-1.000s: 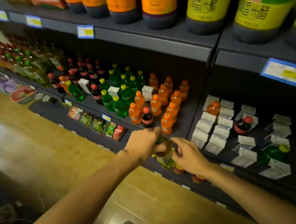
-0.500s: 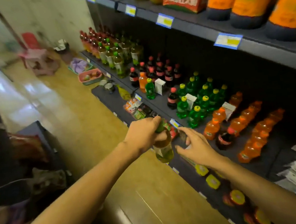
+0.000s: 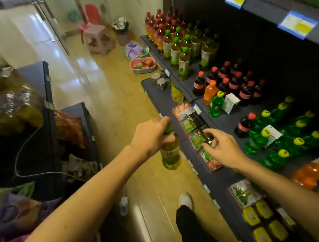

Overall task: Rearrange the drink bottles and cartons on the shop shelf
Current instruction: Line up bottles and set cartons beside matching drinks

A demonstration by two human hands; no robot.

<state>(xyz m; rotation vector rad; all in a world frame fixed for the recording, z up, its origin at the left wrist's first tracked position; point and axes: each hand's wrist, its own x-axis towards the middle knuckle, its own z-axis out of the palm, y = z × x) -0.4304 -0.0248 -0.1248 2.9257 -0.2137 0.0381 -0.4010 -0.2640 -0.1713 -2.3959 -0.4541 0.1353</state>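
My left hand grips a green-capped bottle of yellow-green tea by its cap and neck, hanging over the aisle floor beside the lower shelf edge. My right hand hovers just right of it with loosely curled fingers, holding nothing. On the dark shelf stand green tea bottles far back, cola bottles, one orange bottle, green soda bottles and orange bottles at the right. White cartons stand among them.
A lower ledge carries snack packets and cans. Pink and green baskets, a pink stool and a bin sit on the floor far back. A display with bagged goods lines the left. My foot is below.
The view has swung left along the aisle. My left hand carried the tea bottle away from the shelf and leftward. My right hand let go of it and trails beside it.
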